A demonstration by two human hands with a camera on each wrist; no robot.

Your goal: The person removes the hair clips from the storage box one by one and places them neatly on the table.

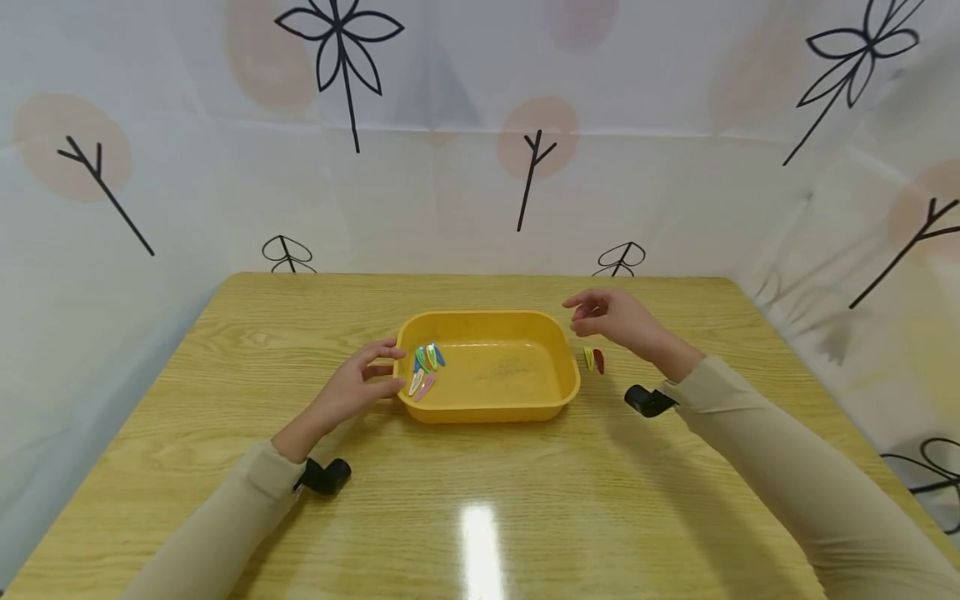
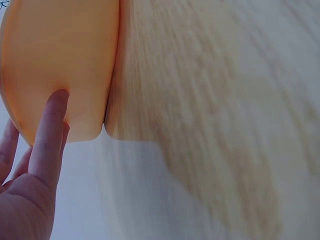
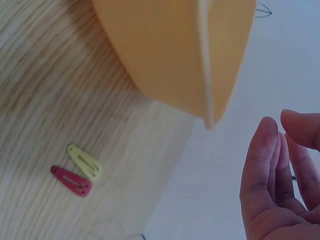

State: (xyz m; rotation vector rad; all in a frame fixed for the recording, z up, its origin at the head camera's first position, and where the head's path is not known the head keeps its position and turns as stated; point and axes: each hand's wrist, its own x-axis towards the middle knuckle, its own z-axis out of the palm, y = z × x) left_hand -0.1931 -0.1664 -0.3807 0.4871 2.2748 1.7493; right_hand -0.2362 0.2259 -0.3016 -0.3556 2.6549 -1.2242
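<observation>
We're looking at a yellow tray (image 1: 487,414), shallow and rounded at the corners, its smooth walls flaring up to a thin rim, and all its cargo is bunched at the left end. There we spot a green clip (image 1: 422,358), a yellow-orange clip (image 1: 432,357) and a blue clip (image 1: 439,358) crowded together, with more blue peeking out by the green. Just nearer to us lie a whitish clip (image 1: 416,382) and a pink clip (image 1: 425,387), side by side on the tray floor, which has a dull scuffed patch near its middle.

Over at that end, the left hand (image 1: 360,382) rests its spread, fairly straight fingers against the tray's wall and rim, touching rather than clenched.

Across to the right hand (image 1: 618,321): it's up in the air beside the right end, fingers loosely bent, thumb and index tips apart, grip released.

Below it, outside the tray, we have a pale yellow clip (image 3: 84,162) and a red clip (image 3: 71,181), slotted, tapered teardrops set close together on the wood-grained table (image 1: 420,500), whose glossy top throws back a white streak of light.
</observation>
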